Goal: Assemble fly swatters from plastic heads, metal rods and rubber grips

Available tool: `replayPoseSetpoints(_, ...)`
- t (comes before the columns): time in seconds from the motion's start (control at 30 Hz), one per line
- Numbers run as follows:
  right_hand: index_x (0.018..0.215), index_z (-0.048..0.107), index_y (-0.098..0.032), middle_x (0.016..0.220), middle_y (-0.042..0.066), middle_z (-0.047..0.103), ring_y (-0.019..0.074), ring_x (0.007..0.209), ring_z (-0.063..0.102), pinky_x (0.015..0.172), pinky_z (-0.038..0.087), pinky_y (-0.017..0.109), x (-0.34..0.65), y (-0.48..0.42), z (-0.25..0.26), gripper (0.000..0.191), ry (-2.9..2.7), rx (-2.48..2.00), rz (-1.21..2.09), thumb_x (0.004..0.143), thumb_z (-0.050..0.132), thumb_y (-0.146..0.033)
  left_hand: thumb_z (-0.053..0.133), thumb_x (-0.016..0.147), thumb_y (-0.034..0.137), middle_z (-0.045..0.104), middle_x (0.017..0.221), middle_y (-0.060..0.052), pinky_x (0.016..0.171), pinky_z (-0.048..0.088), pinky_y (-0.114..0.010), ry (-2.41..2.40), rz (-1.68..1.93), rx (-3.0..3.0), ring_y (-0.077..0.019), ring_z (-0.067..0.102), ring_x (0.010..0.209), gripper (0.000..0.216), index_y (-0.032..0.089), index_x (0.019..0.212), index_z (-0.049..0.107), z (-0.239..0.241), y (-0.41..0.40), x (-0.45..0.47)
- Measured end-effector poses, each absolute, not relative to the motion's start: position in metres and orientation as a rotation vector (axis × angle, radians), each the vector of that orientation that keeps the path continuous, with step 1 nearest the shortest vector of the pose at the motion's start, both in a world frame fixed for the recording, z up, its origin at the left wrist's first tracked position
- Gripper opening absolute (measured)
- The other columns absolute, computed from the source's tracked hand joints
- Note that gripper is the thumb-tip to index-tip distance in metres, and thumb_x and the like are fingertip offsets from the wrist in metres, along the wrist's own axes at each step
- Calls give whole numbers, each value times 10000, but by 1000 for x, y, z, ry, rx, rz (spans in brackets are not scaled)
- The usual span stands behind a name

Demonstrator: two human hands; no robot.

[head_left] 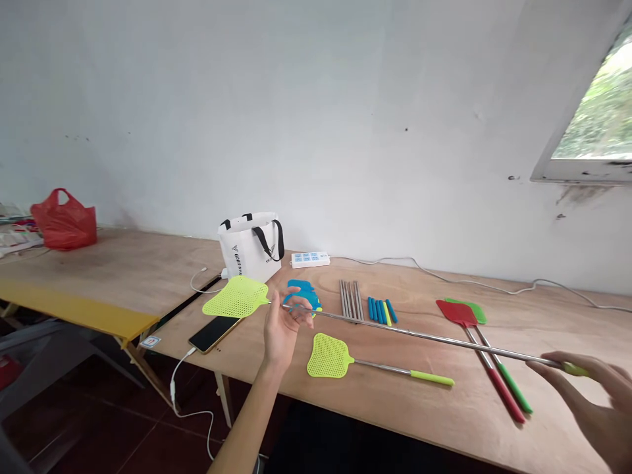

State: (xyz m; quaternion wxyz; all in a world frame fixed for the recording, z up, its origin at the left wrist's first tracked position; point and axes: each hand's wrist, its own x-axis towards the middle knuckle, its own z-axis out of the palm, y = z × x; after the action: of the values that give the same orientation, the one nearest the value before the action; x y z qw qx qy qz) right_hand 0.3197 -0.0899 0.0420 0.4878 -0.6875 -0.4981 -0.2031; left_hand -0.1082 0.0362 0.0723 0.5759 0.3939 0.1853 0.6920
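Left hand (280, 332) and right hand (605, 418) grasp 1 stretched swatter (424, 336); 3 whole swatters (432, 378) lie 4-to-6 o'clock, rods (351, 301) at 12 sit loose!

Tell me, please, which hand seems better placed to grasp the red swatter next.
Probably the right hand, though it holds the raised swatter's handle: it is nearer the red swatter; the left hand is farther away, near the raised swatter's head.

Lime-green fly swatter (415, 334), perforated head (237, 297), silver shaft extended, slanting above the table (464, 421)
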Motion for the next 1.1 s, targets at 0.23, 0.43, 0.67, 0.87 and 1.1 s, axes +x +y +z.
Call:
replayPoseSetpoints(0.23,922,754,-295,989,39,759,263,896,699,792,511,378,327,-78,33,465,-1514,-1561,-382,827,600,-723,644,899,406,702,658,-31,453,484,-259,414,1610,782,-154,593,458,233,179,878,596,68,37,-110)
replayPoseSetpoints(0.43,998,743,-313,909,13,736,205,753,644,689,505,338,310,-75,40,389,-1649,-1467,-472,866,613,-655,594,919,430,654,590,-5,442,461,-246,372,1619,773,-138,572,428,290,188,762,570,67,36,-110)
replayPoseSetpoints(0.67,878,709,-282,800,48,682,221,710,600,584,457,336,292,-70,41,393,-1631,-1417,-338,883,596,-659,620,901,563,765,747,-106,503,518,-283,538,1734,890,-205,695,567,438,152,753,643,58,40,-100)
replayPoseSetpoints(0.87,895,712,-266,828,54,694,228,781,631,714,494,345,241,-54,35,316,-1734,-1327,-230,967,573,-541,543,950,613,784,916,-178,602,571,-336,485,1481,996,-297,759,808,531,118,855,713,33,19,-45)
replayPoseSetpoints(1.1,875,709,-259,798,50,679,215,751,643,677,525,307,162,-43,8,362,-1752,-1268,-4,1028,474,-489,488,979,622,763,1110,-144,886,568,-408,555,1309,1150,-307,701,1062,537,159,987,760,17,-20,-11)
